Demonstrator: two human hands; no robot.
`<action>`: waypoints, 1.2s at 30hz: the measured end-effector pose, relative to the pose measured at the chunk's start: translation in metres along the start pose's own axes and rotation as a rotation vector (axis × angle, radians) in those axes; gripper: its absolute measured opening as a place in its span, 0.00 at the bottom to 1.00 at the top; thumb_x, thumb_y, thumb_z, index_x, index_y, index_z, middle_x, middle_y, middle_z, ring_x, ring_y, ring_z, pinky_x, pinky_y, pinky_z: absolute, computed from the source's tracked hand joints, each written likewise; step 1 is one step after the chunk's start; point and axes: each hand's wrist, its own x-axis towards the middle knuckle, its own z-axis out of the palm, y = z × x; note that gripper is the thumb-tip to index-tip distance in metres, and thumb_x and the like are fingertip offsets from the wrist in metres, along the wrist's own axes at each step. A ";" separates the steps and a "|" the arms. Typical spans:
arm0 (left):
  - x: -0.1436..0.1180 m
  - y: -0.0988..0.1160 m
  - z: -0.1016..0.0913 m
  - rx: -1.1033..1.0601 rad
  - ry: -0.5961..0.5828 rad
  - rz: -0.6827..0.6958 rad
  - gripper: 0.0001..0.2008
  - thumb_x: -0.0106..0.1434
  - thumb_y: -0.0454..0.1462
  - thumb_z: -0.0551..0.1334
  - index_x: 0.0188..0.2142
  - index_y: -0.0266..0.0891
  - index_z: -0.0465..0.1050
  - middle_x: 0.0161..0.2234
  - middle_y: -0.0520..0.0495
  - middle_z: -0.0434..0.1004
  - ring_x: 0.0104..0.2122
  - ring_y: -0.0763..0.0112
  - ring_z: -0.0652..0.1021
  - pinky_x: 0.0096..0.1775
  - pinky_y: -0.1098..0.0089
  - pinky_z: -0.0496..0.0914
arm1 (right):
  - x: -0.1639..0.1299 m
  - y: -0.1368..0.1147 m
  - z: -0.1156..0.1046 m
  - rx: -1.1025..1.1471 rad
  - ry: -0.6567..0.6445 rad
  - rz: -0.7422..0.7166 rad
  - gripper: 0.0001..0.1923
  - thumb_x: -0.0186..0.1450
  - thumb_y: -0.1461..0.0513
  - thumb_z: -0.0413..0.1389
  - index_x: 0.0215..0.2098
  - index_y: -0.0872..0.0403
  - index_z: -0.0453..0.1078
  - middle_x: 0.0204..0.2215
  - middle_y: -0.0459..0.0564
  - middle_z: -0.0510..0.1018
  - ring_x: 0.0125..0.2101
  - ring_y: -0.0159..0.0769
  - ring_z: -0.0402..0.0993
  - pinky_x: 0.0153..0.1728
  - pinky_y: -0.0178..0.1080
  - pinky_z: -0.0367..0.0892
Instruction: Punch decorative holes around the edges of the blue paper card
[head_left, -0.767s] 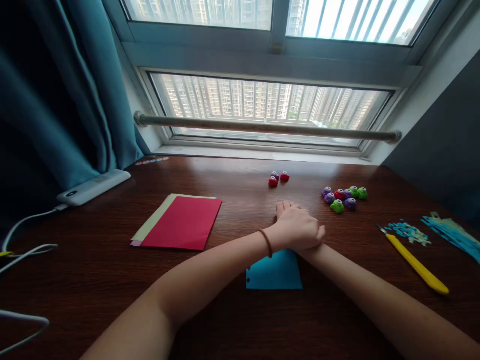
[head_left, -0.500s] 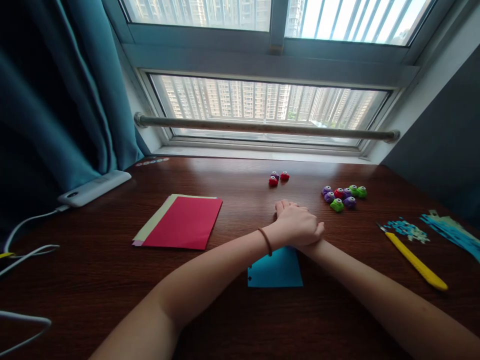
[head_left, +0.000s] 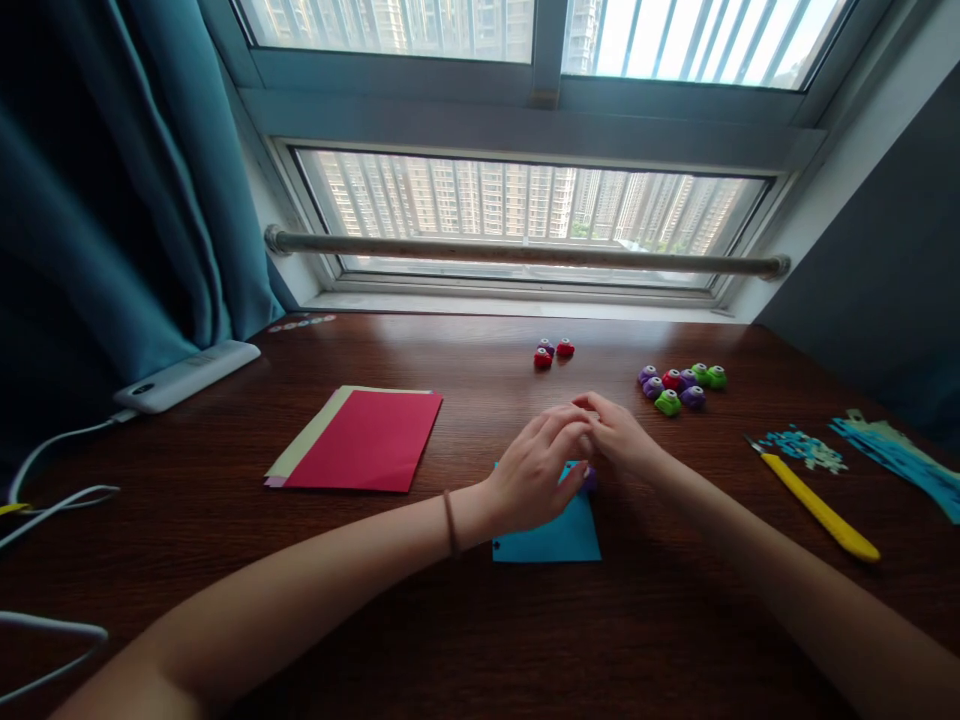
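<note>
Far left on the desk: white power bank w/ cable. Right of it, red paper atop a pale sheet. Centre: left hand rests over the blue paper, fingers loosely curled, grip on nothing clear; a small purple punch peeks out just beside it. Right hand meets the left's fingertips; can't tell its grip. Farther right: cluster of small punches, then yellow utility knife, blue paper scraps.

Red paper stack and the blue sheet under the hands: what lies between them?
Head view: only bare table separates the red paper stack from the blue sheet; the left hand overlaps the sheet's top edge.
</note>
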 end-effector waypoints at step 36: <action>-0.042 0.001 -0.013 -0.027 -0.489 -0.143 0.28 0.61 0.36 0.56 0.58 0.35 0.48 0.56 0.37 0.53 0.57 0.56 0.57 0.58 0.53 0.53 | -0.042 0.063 -0.076 -0.226 0.305 0.383 0.18 0.52 0.55 0.62 0.38 0.54 0.75 0.35 0.50 0.78 0.39 0.48 0.73 0.43 0.43 0.66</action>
